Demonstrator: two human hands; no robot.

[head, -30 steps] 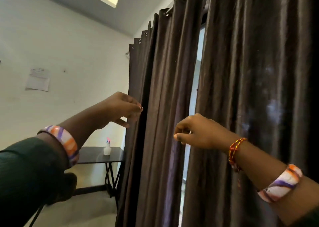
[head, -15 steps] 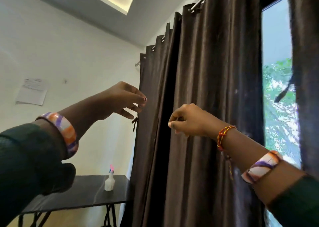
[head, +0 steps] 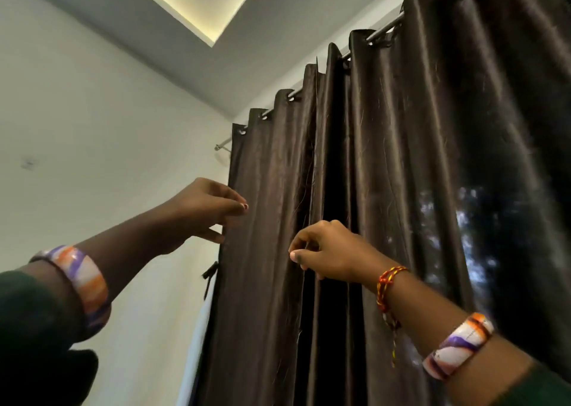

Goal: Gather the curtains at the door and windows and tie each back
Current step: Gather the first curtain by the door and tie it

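White wall point(head: 92, 121) to the left, grey ceiling with a lit recess above; view tilted upward. Dark brown curtain point(head: 386, 204) hangs from a metal rod point(head: 383, 31) on eyelets, pleats already bunched toward the wall end. A small dark tie point(head: 210, 274) dangles at the curtain's left edge, below the left hand, not yet around the cloth.

Risks, as judged from here:
- Both grips look like light pinches on slippery, satin-like fabric. A sideways pull could let a fold slide out and the gathered pleats fan open again.
- The tie hangs loose below and neither hand has it. Letting go of the bundle to reach for it may undo the gather.
- Tugging downward or at an angle rather than along the rod could jam the eyelets or strain the rod bracket near the wall.

Hand pose:
- Left hand point(head: 207, 208): arm stretched up and forward, wrist raised, fingers point(head: 238, 206) curled together at the curtain's outer left edge, thumb underneath. It appears to pinch that edge; contact is partly hidden.
- Right hand point(head: 327, 251): arm reaches up from lower right, knuckles toward camera, fingers curled in, thumb pressed to forefinger, clamped on a fold at the dark gap between pleats.
- Hands sit near each other, one pleat group between them.
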